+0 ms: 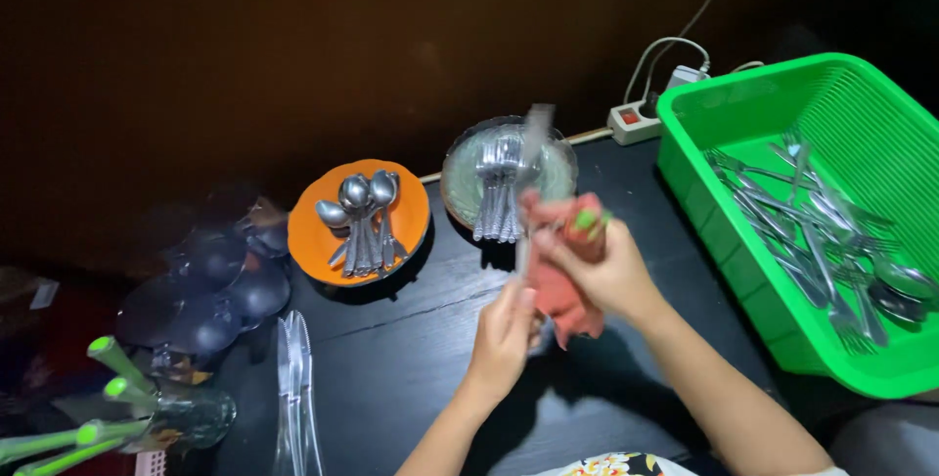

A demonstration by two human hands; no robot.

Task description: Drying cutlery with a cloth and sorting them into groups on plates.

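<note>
My left hand (504,334) grips the lower end of a metal table knife (533,143) that stands upright over the black table (411,339). My right hand (599,266) wraps a red cloth (562,290) with green marks around the knife's middle. The blade tip is blurred above the cloth. Just behind the knife, a glass plate (458,175) holds several forks.
An orange plate (311,236) with several spoons lies left of the glass plate. A green plastic basket (724,124) of mixed cutlery stands at the right. A power strip (636,122) is behind it. Clear tongs (293,388), dark ladles (210,285) and green-handled utensils (112,393) lie at the left.
</note>
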